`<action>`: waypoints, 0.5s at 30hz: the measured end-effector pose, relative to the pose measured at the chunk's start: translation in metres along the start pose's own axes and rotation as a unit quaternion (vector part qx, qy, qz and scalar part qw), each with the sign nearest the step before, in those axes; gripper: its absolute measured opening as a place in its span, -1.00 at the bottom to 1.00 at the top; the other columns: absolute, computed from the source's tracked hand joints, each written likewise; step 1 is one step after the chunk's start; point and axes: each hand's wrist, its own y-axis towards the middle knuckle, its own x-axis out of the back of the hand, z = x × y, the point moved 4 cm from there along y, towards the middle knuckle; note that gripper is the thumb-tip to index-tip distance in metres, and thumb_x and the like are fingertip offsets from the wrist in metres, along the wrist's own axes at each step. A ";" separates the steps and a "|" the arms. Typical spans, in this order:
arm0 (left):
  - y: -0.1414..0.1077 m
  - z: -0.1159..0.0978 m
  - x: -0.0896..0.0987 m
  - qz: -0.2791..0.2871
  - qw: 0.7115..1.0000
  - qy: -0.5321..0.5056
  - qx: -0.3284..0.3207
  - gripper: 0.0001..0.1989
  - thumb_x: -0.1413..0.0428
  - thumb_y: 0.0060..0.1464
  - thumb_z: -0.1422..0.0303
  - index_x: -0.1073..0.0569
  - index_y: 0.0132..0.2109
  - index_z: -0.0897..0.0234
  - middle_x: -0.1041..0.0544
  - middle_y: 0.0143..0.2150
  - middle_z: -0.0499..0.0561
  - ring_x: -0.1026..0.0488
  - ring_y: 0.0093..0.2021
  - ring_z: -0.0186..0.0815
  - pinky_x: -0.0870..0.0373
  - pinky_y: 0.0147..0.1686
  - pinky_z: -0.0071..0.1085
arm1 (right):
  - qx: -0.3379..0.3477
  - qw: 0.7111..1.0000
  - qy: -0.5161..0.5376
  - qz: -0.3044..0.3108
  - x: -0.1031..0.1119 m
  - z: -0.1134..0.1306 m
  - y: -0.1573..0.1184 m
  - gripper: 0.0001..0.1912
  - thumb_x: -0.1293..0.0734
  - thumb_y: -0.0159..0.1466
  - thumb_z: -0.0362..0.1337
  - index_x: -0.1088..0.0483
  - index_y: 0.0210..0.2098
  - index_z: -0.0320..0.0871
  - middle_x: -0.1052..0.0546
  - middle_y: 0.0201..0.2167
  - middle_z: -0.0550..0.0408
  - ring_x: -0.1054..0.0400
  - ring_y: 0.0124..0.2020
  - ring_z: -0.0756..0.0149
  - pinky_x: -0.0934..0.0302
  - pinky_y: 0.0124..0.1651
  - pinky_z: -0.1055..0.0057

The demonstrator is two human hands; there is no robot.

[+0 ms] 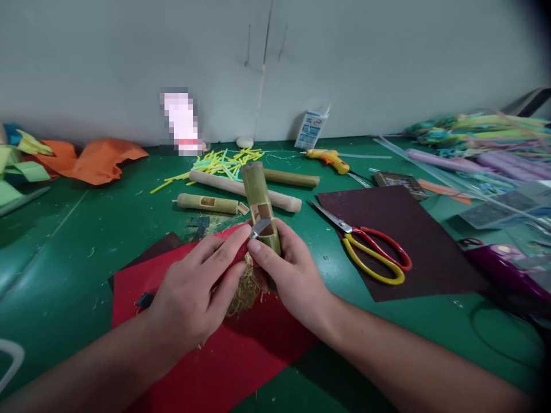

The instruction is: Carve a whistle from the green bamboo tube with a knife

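Note:
My right hand [295,272] is wrapped round a green bamboo tube [255,186], which stands tilted and has a rectangular window cut in its side. In my left hand [198,281] is a knife [260,227] with a short metal blade and a red handle mostly covered by my fingers. The blade lies at the lower part of the window, and my right thumb rests near the handle. Beneath both hands, a heap of bamboo shavings [242,292] sits on a red sheet [258,350].
Beyond my hands lie a shorter bamboo tube [193,202] with a window, a pale stick [232,186] and cut yellow strips [224,163]. Red-and-yellow scissors [374,252] rest on a dark sheet [430,258]. A yellow glue gun [329,159] lies farther back. Orange paper [103,160] is at left.

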 end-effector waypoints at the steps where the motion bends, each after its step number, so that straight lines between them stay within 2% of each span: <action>1: 0.000 0.000 0.000 -0.005 1.000 -0.003 -0.002 -0.50 0.01 0.24 0.43 -0.16 0.30 0.11 -0.42 0.07 0.08 -0.45 -0.02 -0.28 -0.47 -0.09 -0.42 | -0.001 1.000 0.010 0.003 -0.001 -0.001 0.000 -0.65 -0.42 0.12 -0.09 -0.28 -0.21 -0.09 -0.32 -0.48 0.24 -0.13 -0.53 0.49 -0.07 -0.52 0.48; 6: 0.000 0.001 -0.001 -0.024 1.000 -0.004 -0.011 -0.50 0.02 0.24 0.43 -0.15 0.30 0.12 -0.41 0.09 0.10 -0.43 0.03 -0.24 -0.47 -0.05 -0.36 | -0.010 1.000 0.020 0.013 -0.003 -0.005 0.000 -0.69 -0.40 0.16 -0.08 -0.23 -0.29 -0.09 -0.24 -0.58 0.32 -0.05 -0.64 0.53 0.02 -0.60 0.50; 12: 0.000 0.004 -0.003 -0.023 0.999 0.045 0.005 -0.52 0.05 0.27 0.39 -0.13 0.31 0.12 -0.45 -0.04 0.07 -0.48 -0.16 -0.30 -0.48 -0.15 -0.39 | -0.029 0.999 -0.021 -0.015 -0.004 -0.009 -0.001 -0.70 -0.35 0.19 -0.02 -0.25 -0.32 -0.10 -0.24 -0.63 0.33 -0.05 -0.67 0.53 0.03 -0.62 0.50; 15: 0.000 0.003 -0.005 -0.019 0.997 0.070 0.021 -0.53 0.06 0.28 0.37 -0.13 0.30 0.12 -0.45 -0.04 0.07 -0.49 -0.16 -0.28 -0.48 -0.18 -0.39 | -0.035 0.999 -0.015 -0.030 -0.004 -0.011 -0.001 -0.69 -0.38 0.16 -0.02 -0.28 -0.33 -0.10 -0.25 -0.62 0.32 -0.05 -0.65 0.52 0.03 -0.61 0.50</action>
